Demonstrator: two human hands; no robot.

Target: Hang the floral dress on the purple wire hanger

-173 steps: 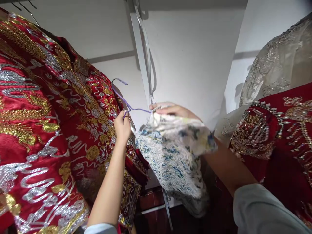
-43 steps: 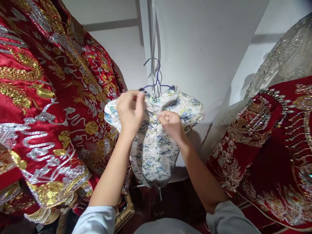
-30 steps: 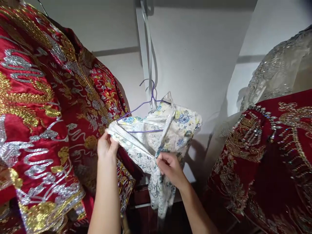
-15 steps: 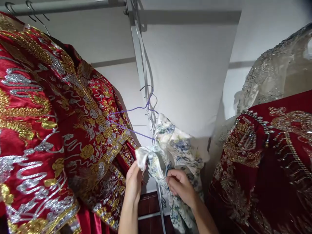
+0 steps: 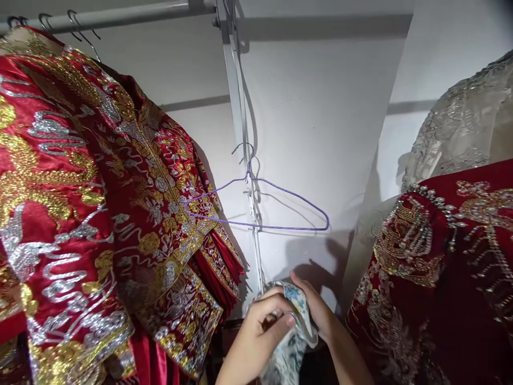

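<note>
A white garment with a blue and green floral print [image 5: 286,353] is bunched between my two hands, low in the middle. My left hand [image 5: 260,329] grips its edge, thumb and fingers pinched together. On the right side of the cloth is my right hand [image 5: 315,307], thumb raised and the other fingers behind or inside the fabric, so its hold is partly hidden. Above my hands, a thin purple wire hanger [image 5: 288,190] hangs bare on the metal upright [image 5: 239,101].
Red jackets with gold and silver embroidery [image 5: 152,187] hang at the left under a grey rail [image 5: 132,17]. A beaded dark red dress [image 5: 473,267] and a sheer whitish gown [image 5: 452,128] stand at the right. Behind is a white wall [image 5: 320,91].
The floral garment has come off the purple hanger and is now lower, gathered between my hands. My left hand has moved right and down across the cloth. The view has shifted slightly.
</note>
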